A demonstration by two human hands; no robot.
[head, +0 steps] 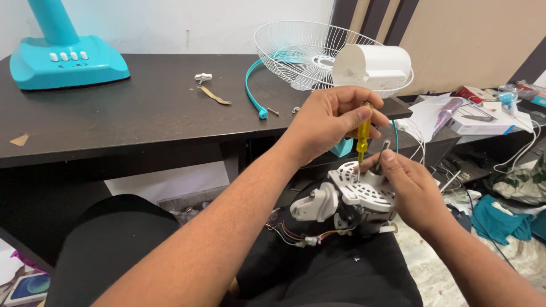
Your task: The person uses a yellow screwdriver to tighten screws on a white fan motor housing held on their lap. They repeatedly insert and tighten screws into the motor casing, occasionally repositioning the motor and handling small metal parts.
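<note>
My left hand (333, 119) is closed around the yellow handle of a screwdriver (362, 138) that points down into a white fan motor housing (350, 196) resting on my lap. My right hand (412, 190) grips the right side of the motor, with its thumb by the metal shaft (384, 149). Coloured wires (296, 234) trail from the motor's underside on the left.
A dark table (131, 119) holds a turquoise fan base (62, 57), a white wire fan grille (301, 51), a white motor cover (372, 67), a turquoise rim clip (253, 91) and small screws (273, 111). Boxes, cables and cloths clutter the shelf and floor at right.
</note>
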